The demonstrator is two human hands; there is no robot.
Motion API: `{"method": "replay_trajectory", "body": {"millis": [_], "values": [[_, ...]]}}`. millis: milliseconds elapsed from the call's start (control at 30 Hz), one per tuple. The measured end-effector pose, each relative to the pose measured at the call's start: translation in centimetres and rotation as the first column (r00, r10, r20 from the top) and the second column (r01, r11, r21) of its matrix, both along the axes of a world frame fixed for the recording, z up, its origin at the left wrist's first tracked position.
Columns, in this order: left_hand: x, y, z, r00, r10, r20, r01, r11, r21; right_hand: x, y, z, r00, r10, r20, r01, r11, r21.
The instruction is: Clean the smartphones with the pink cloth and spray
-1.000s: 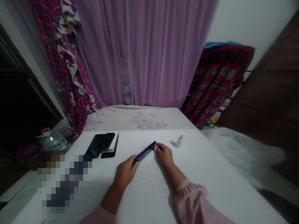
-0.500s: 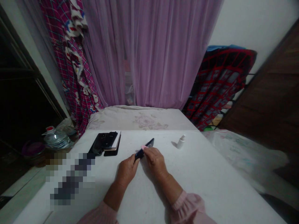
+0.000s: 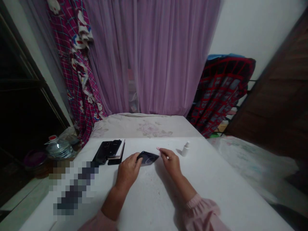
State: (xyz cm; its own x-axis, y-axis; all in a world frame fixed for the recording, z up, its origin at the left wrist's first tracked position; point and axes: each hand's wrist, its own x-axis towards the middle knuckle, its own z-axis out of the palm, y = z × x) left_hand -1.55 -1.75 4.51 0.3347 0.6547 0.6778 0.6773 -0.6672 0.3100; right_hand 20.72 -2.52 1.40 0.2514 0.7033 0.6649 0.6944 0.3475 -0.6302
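A dark smartphone (image 3: 148, 158) with a pale ring mark on its face is gripped at its left end by my left hand (image 3: 128, 169). It is held tilted above the white table (image 3: 149, 202). Just right of the phone, my right hand (image 3: 171, 162) pinches a small pink cloth (image 3: 158, 148), most of it hidden by the fingers. The cloth and the phone are apart. Beyond my right hand stands a small white spray bottle (image 3: 185, 149), upright on the table.
Several dark phones (image 3: 103, 152) and a white-edged stack (image 3: 118, 152) lie at the table's left. A blurred-out patch (image 3: 77, 189) covers the near left. Purple curtains (image 3: 168, 57) hang behind the table. A large water bottle (image 3: 59, 147) stands low at the left.
My right hand has moved right, off the phone, with the pink cloth still pinched. My left hand has turned the phone so that its ringed face shows more. The view has shifted slightly.
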Motion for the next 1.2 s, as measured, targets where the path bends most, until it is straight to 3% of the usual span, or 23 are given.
{"method": "replay_trajectory", "body": {"millis": [133, 233, 400, 533, 633, 733, 833, 1000, 1200], "values": [[1.2, 0.0, 2.6, 0.998, -0.063, -0.001, 0.063, 0.998, -0.015, -0.4, -1.4, 0.7, 0.965, -0.031, -0.260, 0.027, 0.999, -0.020], [2.9, -0.1, 3.4, 0.997, -0.081, 0.020, 0.082, 0.993, -0.082, -0.8, -2.4, 2.4, 0.949, -0.021, -0.315, 0.041, 0.998, 0.056], [5.7, 0.3, 3.3, 0.990, -0.005, 0.139, 0.045, 0.959, -0.281, -0.9, -2.9, 5.2, 0.987, 0.019, -0.160, 0.016, 0.977, 0.213], [6.3, 0.7, 2.4, 0.972, 0.008, 0.236, 0.096, 0.900, -0.425, -0.7, -2.2, 5.7, 0.999, 0.033, -0.027, -0.025, 0.967, 0.254], [5.6, 0.7, 0.7, 0.963, -0.033, 0.269, 0.157, 0.876, -0.455, -0.7, -1.9, 5.6, 0.995, 0.062, 0.076, -0.080, 0.963, 0.257], [4.7, 0.4, -1.3, 0.981, -0.073, 0.181, 0.149, 0.878, -0.455, -0.8, -1.7, 5.7, 0.984, 0.069, 0.167, -0.110, 0.960, 0.256], [4.1, 0.2, -1.9, 0.998, -0.064, 0.018, 0.065, 0.893, -0.446, -0.8, -1.5, 5.8, 0.965, 0.055, 0.255, -0.131, 0.948, 0.289], [3.9, -0.6, 0.5, 0.967, -0.048, -0.252, -0.070, 0.895, -0.440, -2.1, -1.7, 6.3, 0.948, 0.060, 0.311, -0.159, 0.940, 0.302], [4.2, -1.2, 2.8, 0.934, -0.058, -0.353, -0.120, 0.878, -0.463, -3.3, -2.8, 6.9, 0.923, 0.194, 0.331, -0.292, 0.914, 0.280]]}}
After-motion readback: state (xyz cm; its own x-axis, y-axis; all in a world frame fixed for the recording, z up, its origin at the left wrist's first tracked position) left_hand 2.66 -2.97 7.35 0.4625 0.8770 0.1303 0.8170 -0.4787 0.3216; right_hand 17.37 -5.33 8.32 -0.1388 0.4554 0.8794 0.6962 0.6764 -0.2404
